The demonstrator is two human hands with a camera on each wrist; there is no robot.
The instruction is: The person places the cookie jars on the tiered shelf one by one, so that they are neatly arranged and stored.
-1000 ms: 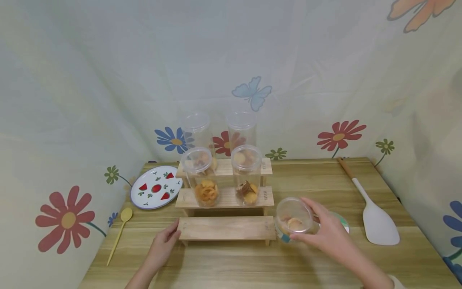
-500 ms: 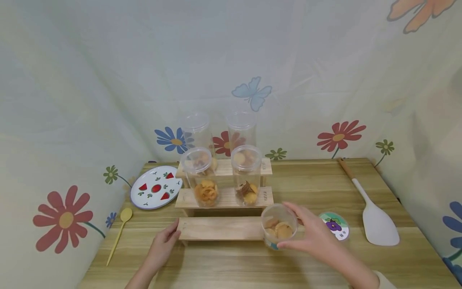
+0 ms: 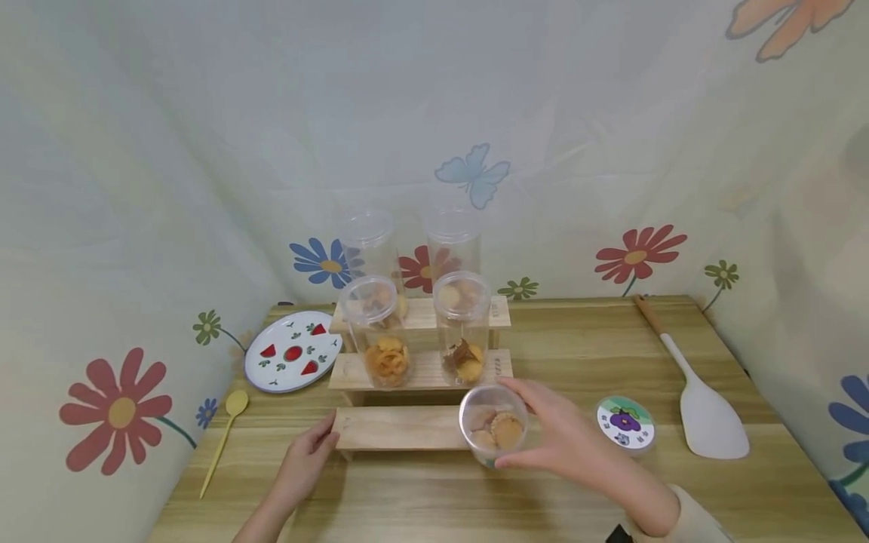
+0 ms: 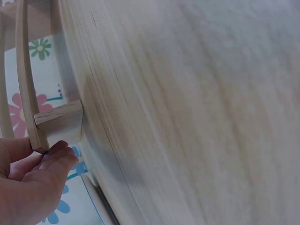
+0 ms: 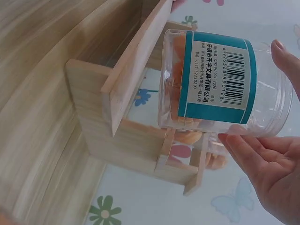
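My right hand (image 3: 553,426) grips a clear plastic jar (image 5: 269,89) by its upper part, thumb on one side and fingers on the other. Biscuits (image 3: 505,431) lie in the jar, and a teal-edged barcode label (image 5: 218,77) is stuck to its side. In the head view the jar overlaps the right end of the lowest step of a three-tier wooden stand (image 3: 400,428). At that step's left end, my left hand (image 3: 305,456) pinches the board's corner between thumb and fingers. On the middle tier stand two lidded jars, one with ring-shaped snacks (image 3: 388,362), one with mixed biscuits (image 3: 465,360).
Two more tall clear jars (image 3: 368,234) stand on the top tier. A round lid with a purple flower picture (image 3: 626,424) lies right of my right hand, with a white spatula (image 3: 713,418) beyond. To the left are a patterned plate (image 3: 281,369) and a yellow spoon (image 3: 227,430).
My right hand has carried the jar leftward from beside the stand to over the right end of the lowest step. The round lid has come into full view. My left hand has stayed put.
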